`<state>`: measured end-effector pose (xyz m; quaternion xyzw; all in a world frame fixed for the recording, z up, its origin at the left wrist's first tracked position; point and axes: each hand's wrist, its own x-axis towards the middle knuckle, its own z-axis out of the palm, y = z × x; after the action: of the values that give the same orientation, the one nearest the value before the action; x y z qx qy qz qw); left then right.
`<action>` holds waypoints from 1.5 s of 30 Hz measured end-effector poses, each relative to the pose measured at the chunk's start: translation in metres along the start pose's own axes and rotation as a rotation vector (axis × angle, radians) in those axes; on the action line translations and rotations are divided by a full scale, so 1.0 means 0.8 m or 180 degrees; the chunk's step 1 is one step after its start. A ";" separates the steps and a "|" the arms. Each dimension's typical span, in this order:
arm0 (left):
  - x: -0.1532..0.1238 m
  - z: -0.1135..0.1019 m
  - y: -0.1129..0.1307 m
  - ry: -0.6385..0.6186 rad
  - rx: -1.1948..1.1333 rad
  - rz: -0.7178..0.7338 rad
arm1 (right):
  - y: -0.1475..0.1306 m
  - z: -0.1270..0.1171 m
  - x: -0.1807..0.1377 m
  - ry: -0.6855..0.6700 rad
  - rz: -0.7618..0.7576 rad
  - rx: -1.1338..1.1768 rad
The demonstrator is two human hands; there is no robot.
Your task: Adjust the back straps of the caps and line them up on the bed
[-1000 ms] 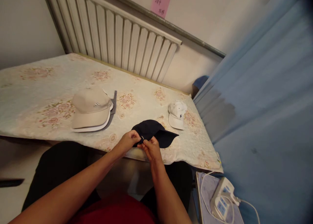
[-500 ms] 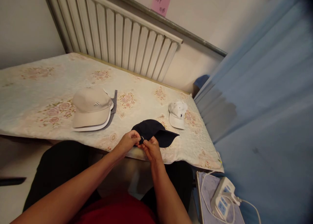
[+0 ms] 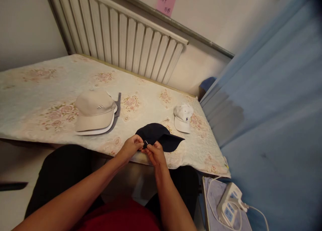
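A dark navy cap (image 3: pixel 159 136) lies near the front edge of the flowered table cover (image 3: pixel 45 90), brim pointing right. My left hand (image 3: pixel 130 147) and my right hand (image 3: pixel 155 153) meet at the cap's near edge. Both pinch the back strap, where a small metal buckle shows between the fingertips. A beige cap (image 3: pixel 93 110) sits to the left on top of a white brim and a grey one. A small white cap (image 3: pixel 182 117) rests farther right.
A white radiator (image 3: pixel 120 33) runs along the wall behind the table, with a pink note (image 3: pixel 165 2) above it. A blue curtain (image 3: pixel 271 100) hangs on the right. A white power strip (image 3: pixel 230 207) with a cable lies low on the right.
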<state>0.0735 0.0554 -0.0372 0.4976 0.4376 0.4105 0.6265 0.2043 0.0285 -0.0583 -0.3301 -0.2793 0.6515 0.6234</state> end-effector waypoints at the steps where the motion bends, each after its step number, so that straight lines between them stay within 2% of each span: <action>1: -0.001 0.000 0.000 0.0006 -0.0002 -0.0023 | 0.000 0.000 0.000 -0.0018 -0.0007 0.0007; 10: 0.000 0.005 0.005 0.0003 -0.0030 -0.0097 | 0.003 -0.001 0.000 0.0000 -0.0017 0.0000; 19: -0.003 0.000 -0.001 0.0197 0.0613 0.0253 | 0.001 -0.002 -0.005 -0.0023 0.0077 -0.0058; 30: -0.003 0.004 0.004 0.0177 0.0912 0.0365 | 0.007 -0.004 0.007 0.0306 -0.0075 -0.0692; 36: 0.005 0.001 0.000 0.0239 0.0941 0.0402 | 0.008 -0.009 0.009 0.0820 -0.0453 -0.1368; 45: 0.007 0.002 -0.005 0.0347 0.1074 0.0382 | 0.010 -0.001 -0.001 0.0827 -0.0414 -0.1735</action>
<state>0.0768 0.0600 -0.0420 0.5978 0.5030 0.3943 0.4839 0.1999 0.0269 -0.0644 -0.5471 -0.3823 0.4636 0.5827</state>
